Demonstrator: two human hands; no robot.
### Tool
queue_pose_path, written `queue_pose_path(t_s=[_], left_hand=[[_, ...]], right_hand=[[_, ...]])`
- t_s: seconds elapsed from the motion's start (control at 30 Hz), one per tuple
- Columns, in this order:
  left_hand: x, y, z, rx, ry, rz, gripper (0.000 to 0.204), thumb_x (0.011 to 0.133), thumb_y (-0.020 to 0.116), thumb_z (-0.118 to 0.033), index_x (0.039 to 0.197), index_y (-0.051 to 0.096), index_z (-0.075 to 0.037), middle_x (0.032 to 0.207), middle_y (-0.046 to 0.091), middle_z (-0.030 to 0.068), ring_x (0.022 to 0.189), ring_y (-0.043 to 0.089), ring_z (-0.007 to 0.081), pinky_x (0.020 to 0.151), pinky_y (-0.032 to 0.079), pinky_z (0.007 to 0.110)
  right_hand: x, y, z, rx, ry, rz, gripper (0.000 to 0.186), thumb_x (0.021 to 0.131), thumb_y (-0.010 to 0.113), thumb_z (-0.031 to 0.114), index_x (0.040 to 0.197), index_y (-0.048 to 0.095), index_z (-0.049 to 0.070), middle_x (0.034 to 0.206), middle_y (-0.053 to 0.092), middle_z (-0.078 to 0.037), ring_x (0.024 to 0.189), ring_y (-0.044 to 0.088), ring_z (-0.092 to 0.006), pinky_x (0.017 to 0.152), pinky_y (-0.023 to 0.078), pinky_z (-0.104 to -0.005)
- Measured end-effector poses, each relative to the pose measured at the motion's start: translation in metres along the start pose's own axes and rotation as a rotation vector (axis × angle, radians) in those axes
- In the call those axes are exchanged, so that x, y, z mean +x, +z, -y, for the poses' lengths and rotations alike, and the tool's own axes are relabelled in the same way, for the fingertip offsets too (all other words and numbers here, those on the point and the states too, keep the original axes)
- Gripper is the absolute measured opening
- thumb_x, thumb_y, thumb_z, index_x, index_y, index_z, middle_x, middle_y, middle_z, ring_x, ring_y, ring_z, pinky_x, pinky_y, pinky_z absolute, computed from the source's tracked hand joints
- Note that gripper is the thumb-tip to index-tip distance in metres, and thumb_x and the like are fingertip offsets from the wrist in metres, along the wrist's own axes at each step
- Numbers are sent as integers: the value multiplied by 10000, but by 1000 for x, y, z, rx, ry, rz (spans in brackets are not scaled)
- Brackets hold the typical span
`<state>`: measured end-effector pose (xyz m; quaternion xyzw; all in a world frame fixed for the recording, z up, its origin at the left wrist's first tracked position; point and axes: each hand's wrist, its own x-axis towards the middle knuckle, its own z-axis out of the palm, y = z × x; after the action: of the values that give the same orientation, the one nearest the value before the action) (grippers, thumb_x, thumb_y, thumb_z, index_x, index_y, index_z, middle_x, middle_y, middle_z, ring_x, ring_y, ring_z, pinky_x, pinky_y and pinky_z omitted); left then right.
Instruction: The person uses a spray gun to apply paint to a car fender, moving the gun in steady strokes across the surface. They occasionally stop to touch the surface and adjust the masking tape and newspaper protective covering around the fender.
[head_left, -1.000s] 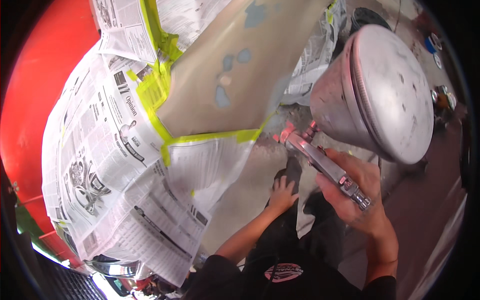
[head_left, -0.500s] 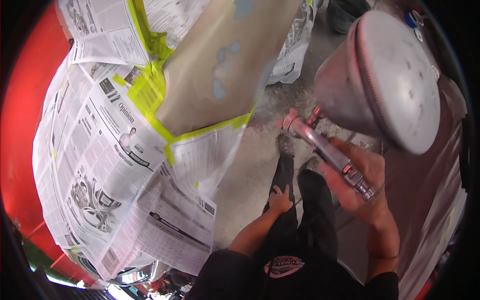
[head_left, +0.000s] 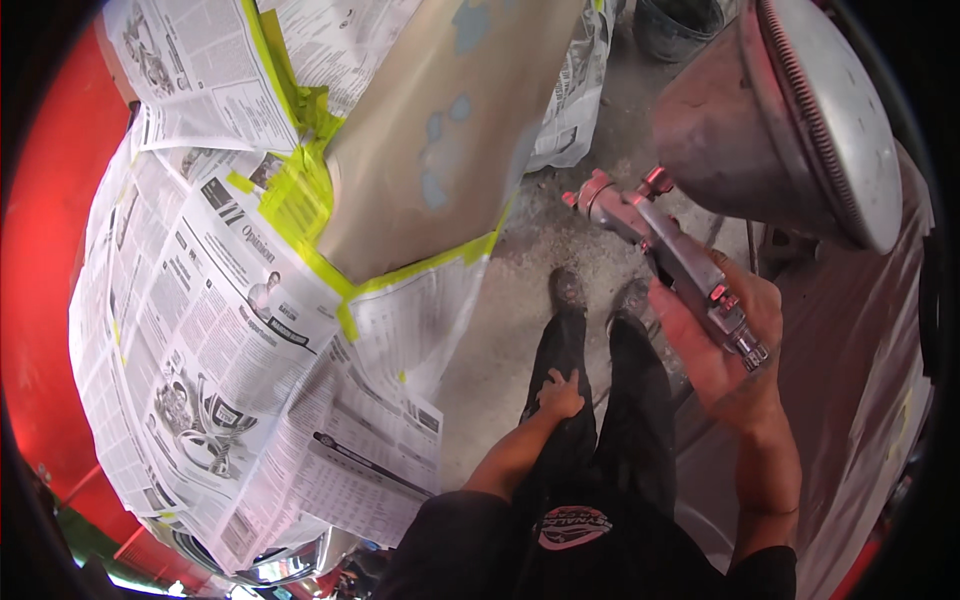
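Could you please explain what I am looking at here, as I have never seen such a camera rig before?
These are a person's bare hands, seen from a wide fisheye camera worn on the head and looking down, so straight edges appear curved. The right hand holds a metal spray gun with a large metal cup attached. The left hand rests on the left trouser leg. Ahead and to the left is a tan panel with blue-grey patches, edged partly with yellow tape and newspaper sheets; a red surface shows at the far left.
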<state>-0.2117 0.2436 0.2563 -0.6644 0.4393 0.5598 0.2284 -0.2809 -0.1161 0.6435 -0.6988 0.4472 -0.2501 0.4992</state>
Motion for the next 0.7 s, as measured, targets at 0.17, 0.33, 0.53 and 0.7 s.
queue_pose_path(t_s=[0.17,0.33,0.53,0.7], left_hand=[[-2,10,-8,-20,-27,0,824,901,675,-427,1628,344,-225,1619,225,372,1300,506,589,902,513,738],[-1,16,-17,-13,-32,-13,811,904,666,-411,1626,348,-222,1621,224,367,1296,513,581,890,531,723],[-1,16,-22,-19,-53,-12,808,904,661,-403,1626,346,-220,1618,218,369,1282,523,579,880,539,720],[-2,14,-24,-22,-47,-18,808,910,666,-408,1625,339,-224,1609,223,379,1280,524,586,915,533,697]], right_hand=[[-4,-2,-1,41,44,41,398,844,786,58,1212,684,-52,882,718,-176,736,727,-285,690,553,-344],[-4,5,-10,33,-209,128,381,851,756,37,1212,679,-59,817,690,-145,663,678,-220,643,534,-330],[4,-3,5,57,-9,195,349,874,746,69,1193,688,-61,842,694,-152,695,679,-212,659,530,-332],[8,-8,8,16,41,61,323,904,735,89,1201,700,-36,763,679,-104,650,649,-173,637,515,-304]])
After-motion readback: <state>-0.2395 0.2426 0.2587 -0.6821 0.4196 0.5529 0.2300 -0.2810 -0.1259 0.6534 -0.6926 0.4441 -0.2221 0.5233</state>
